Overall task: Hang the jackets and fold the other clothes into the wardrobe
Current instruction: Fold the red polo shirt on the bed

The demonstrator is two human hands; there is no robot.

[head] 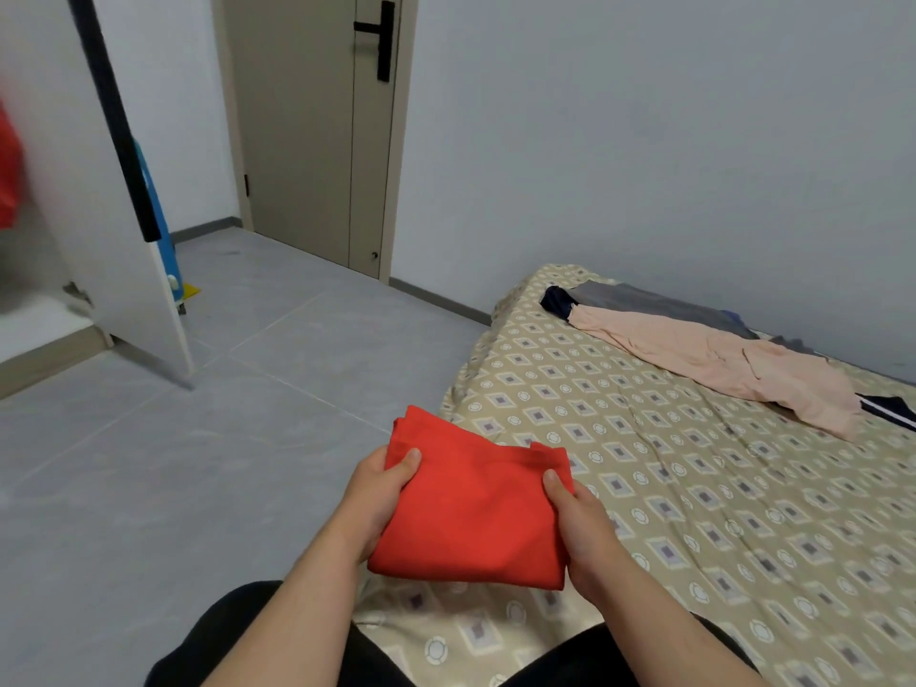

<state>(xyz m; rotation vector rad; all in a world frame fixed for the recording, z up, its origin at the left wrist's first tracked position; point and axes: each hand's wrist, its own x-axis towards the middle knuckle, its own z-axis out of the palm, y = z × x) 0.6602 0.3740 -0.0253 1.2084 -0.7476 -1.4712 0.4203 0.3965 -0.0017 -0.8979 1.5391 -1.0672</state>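
Far left, wardrobe (pixel 99 215): one, flat white door swung open; one blurred red garment (pixel 9 166) hangs inside.
Left hand (pixel 381 498): one, fingers clamped on the left edge of the folded red cloth (pixel 476 508), thumb on top, the rest hidden beneath.
Folded red cloth: one smooth rectangular bundle, held between both hands over the bed's near edge.
Right hand (pixel 580 528): one, fingers clamped on the right edge, thumb on top.
Bed (pixel 694 513): one, wrinkled beige sheet printed with diamonds and rings.
Loose clothes: one crumpled peach garment (pixel 718 359) over one grey garment (pixel 644 297); navy cloth (pixel 555 300) at the far end.
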